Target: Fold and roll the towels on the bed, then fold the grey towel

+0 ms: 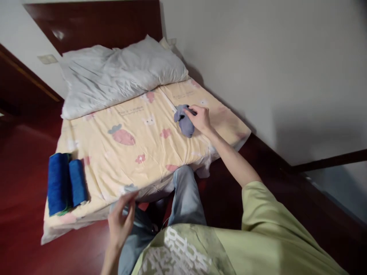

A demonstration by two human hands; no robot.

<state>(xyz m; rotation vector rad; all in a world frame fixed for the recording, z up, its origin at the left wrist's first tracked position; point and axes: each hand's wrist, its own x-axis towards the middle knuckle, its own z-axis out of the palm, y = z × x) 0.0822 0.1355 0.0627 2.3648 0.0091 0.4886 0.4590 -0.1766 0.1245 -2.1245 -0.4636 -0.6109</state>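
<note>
My right hand [200,117] pinches the upper edge of a small grey-blue cloth bundle [186,124] over the right part of the bed, on or just above the patterned sheet [149,141]. My left hand [122,217] is over the bed's front edge, near my knee. Its fingers are bent apart from the thumb, with a gap between them and nothing held. Two rolled blue towels, a larger one [58,183] and a smaller one [78,181], lie side by side at the bed's front left corner.
A white pillow [120,76] lies across the head of the bed, against a dark red headboard [100,23]. A white wall [258,57] runs along the right side. Dark red floor [23,152] shows at the left.
</note>
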